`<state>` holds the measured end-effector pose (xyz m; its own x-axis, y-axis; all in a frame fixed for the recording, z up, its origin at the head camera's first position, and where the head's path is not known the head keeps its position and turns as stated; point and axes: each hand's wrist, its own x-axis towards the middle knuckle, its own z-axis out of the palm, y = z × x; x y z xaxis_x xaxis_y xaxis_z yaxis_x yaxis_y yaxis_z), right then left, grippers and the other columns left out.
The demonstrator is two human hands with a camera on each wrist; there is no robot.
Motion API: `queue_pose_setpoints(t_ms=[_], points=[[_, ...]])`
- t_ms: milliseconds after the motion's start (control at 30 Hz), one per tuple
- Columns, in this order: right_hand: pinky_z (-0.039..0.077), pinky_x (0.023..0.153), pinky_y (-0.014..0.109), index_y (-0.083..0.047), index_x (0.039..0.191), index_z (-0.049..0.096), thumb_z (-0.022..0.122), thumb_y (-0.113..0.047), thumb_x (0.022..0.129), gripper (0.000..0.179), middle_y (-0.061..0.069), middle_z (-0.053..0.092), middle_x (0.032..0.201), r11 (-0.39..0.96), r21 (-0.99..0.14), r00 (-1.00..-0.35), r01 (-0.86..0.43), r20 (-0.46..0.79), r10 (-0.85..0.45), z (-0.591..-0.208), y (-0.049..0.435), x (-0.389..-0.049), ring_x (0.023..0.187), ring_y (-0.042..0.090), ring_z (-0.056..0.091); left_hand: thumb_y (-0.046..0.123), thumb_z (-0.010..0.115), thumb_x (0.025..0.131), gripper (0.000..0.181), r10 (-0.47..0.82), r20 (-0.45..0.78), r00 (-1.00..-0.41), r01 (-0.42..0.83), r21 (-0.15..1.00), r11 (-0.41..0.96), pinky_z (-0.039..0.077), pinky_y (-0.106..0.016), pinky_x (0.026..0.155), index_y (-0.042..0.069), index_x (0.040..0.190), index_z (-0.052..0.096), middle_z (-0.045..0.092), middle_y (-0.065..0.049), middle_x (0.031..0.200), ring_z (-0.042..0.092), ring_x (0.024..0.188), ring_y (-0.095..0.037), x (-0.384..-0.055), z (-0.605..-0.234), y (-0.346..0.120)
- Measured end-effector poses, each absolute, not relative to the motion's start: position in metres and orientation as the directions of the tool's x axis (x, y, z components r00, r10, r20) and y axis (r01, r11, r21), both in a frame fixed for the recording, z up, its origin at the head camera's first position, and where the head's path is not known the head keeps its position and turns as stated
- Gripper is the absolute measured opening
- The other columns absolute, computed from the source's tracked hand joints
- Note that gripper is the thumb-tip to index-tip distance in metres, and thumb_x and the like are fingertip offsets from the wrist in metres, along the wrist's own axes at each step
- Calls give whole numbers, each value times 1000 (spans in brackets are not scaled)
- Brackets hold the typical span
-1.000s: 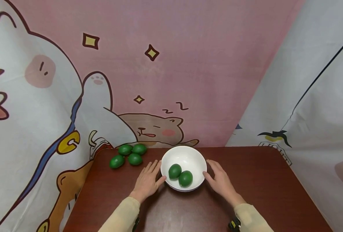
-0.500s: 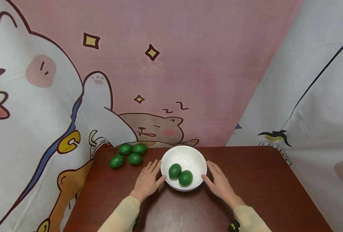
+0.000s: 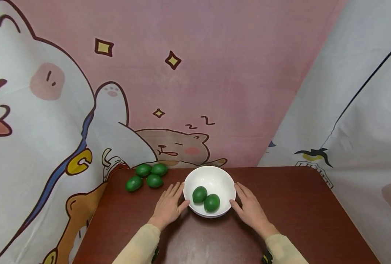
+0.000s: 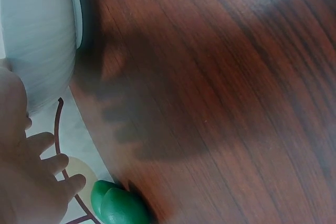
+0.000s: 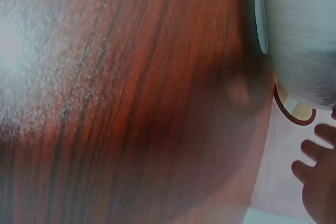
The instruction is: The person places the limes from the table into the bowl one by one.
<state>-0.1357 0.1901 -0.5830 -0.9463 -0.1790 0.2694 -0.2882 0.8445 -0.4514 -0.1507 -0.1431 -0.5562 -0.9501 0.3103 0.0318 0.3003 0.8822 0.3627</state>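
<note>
A white bowl [image 3: 212,179] stands on the table between my two hands, with two green limes [image 3: 200,194] lying inside it. My left hand [image 3: 168,208] rests along the bowl's left side, fingers straight and thumb at the rim. On the opposite side my right hand [image 3: 252,210] is placed the same way, its fingertips and thumb at the rim. From the left wrist, the bowl's outer wall [image 4: 42,40] and its foot show beside the hand. The right wrist view likewise has the bowl's curved side [image 5: 302,35] above the fingers.
Several more green limes [image 3: 154,180] lie grouped at the table's back left, beyond my left hand. The brown wooden table [image 3: 301,212] reaches back to a cartoon-printed cloth [image 3: 235,91] hanging behind it.
My right thumb has shifted slightly left, closer onto the bowl's rim, and the right hand has edged inward. The bowl and the limes look the same.
</note>
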Motion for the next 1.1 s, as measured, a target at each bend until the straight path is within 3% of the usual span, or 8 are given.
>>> queue_pose_setpoints(t_ms=[300,533,1100], points=[[28,120,60,0,152,48,66,-42,98,71,23,48,154,899,-327,-941,-291,269,-206,-579,190,-135,145,42,43,54,55,103,75,302,27,-953,290,371,882,30,-62,119,13,162,36,38,-15,164,33,151,-41,-150,-556,-142],[28,120,60,1,150,51,68,-41,97,70,24,49,153,904,-282,-922,-320,311,-229,-578,191,-135,144,42,43,54,55,103,74,294,42,-955,287,380,879,31,-62,119,12,161,37,38,-15,164,34,151,-42,-148,-555,-141],[28,121,59,0,152,48,66,-44,98,72,24,48,154,905,-291,-934,-310,271,-233,-579,194,-136,145,42,41,53,53,104,72,271,110,-956,292,362,885,35,-60,117,8,159,41,39,-18,162,38,149,-41,-141,-567,-154]])
